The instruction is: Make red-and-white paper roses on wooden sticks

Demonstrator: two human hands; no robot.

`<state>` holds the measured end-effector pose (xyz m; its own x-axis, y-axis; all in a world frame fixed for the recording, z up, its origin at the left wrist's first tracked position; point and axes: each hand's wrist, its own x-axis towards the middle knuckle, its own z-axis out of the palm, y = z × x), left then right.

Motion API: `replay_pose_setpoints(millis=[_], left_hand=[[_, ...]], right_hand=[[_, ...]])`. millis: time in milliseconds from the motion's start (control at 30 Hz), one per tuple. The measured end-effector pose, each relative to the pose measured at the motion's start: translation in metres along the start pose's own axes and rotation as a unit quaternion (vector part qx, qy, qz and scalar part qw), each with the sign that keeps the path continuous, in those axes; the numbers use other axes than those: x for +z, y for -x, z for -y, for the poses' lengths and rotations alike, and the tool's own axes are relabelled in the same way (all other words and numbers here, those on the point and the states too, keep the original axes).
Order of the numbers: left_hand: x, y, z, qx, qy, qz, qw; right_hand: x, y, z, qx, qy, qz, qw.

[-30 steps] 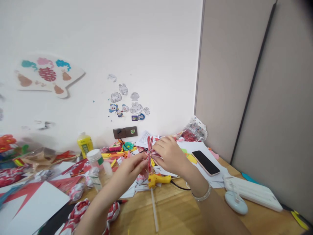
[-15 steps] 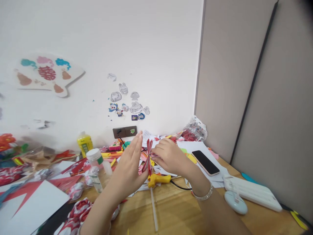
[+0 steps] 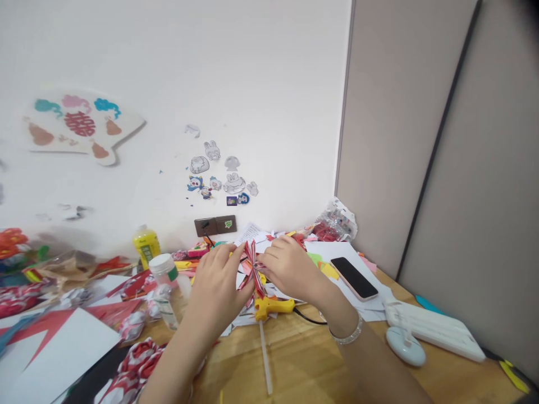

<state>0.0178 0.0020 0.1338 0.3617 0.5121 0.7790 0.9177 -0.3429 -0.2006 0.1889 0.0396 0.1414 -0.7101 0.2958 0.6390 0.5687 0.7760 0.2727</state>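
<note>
Between my hands is a pleated red-and-white striped paper bow [image 3: 254, 269], narrow at its middle and fanned out at top and bottom. My left hand [image 3: 217, 278] grips its left side, fingers curled behind and thumb near the lower fan. My right hand [image 3: 288, 266] pinches the bow close to its middle from the right. Just below lies a yellow hot glue gun [image 3: 273, 306] on the wooden table [image 3: 307, 359], with a white glue stick [image 3: 265, 359] pointing toward me.
A lidded clear jar [image 3: 162, 269] and a yellow bottle [image 3: 146, 246] stand at left among paper scraps. On the right are a phone [image 3: 354, 279] on white sheets and a white lamp [image 3: 435, 331]. A white wall [image 3: 273, 112] rises behind.
My left fingers, stretched upward before, have curled in around the bow. The bow has turned slightly and tilts left at the top. My right hand stays almost in place.
</note>
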Motion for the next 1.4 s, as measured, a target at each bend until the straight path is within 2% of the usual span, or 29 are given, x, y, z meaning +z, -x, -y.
replay_pose_setpoints(millis=[133,233,367,400,467,567,700,833,967,1133,1400], left_hand=[[-0.007,-0.001,0.002,0.011,-0.012,-0.002,1.0],[-0.011,-0.001,0.005,0.021,-0.004,0.026,0.999],[-0.01,-0.002,0.006,0.08,0.082,0.031,0.993],[-0.01,-0.002,0.005,0.073,0.102,0.024,0.992],[-0.01,-0.002,0.003,0.015,0.115,0.014,0.993],[-0.012,0.0,-0.002,-0.067,0.1,0.032,0.992],[-0.013,0.002,-0.005,-0.085,0.063,0.05,0.993],[-0.011,0.001,-0.005,-0.011,0.027,0.054,0.998],[-0.012,0.0,-0.002,0.056,0.053,0.035,0.996],[-0.012,0.004,0.001,0.061,0.109,0.03,0.992],[-0.002,0.006,0.0,0.069,0.044,0.008,0.997]], right_hand=[[0.001,0.001,0.002,-0.012,-0.002,-0.005,1.0],[0.001,0.001,0.005,-0.025,-0.003,-0.007,1.0],[0.0,0.0,0.006,-0.027,-0.016,-0.024,0.999],[0.0,0.0,0.006,-0.026,-0.019,-0.028,0.999],[-0.001,0.0,0.006,-0.02,-0.022,-0.035,0.999],[0.0,0.0,0.005,-0.004,-0.021,-0.037,0.999],[0.0,-0.001,0.006,0.02,-0.023,-0.032,0.999],[-0.005,0.0,0.007,0.035,-0.048,-0.02,0.998],[-0.015,0.001,0.006,0.038,-0.123,0.009,0.992],[-0.018,0.002,0.004,0.038,-0.158,-0.004,0.987],[-0.01,0.0,0.008,0.016,-0.053,-0.05,0.997]])
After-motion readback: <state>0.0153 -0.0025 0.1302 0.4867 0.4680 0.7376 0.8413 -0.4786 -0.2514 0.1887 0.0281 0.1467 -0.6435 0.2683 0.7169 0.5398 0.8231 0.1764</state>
